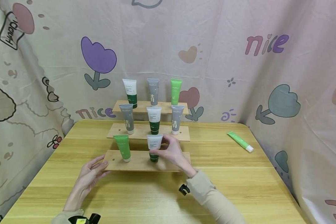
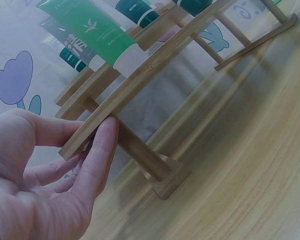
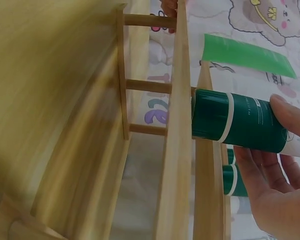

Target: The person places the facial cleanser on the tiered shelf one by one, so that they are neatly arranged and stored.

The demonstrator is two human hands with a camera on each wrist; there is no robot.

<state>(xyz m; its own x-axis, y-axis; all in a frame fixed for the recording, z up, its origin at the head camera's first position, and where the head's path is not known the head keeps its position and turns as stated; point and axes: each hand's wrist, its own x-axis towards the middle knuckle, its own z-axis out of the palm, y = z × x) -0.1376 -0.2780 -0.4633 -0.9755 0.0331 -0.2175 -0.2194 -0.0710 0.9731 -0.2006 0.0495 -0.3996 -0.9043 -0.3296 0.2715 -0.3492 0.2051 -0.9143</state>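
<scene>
A three-tier wooden display rack (image 1: 140, 165) stands on the table, bearing squeeze tubes cap down. My left hand (image 1: 87, 175) pinches the left end of the lowest board, thumb and fingers on either side of it in the left wrist view. My right hand (image 1: 172, 152) holds a white and dark green tube (image 1: 154, 142) upright at the middle of that board. In the right wrist view, the tube's green cap end (image 3: 210, 115) is at the board's edge. To its left, on the same board, stands a green tube (image 1: 123, 147).
On the middle tier are two grey tubes (image 1: 128, 118) with a white and green tube (image 1: 154, 119) between them. The top tier carries a white and green, a grey and a green tube (image 1: 175, 91). Another green tube (image 1: 240, 141) lies on the table at right. Printed curtains hang behind.
</scene>
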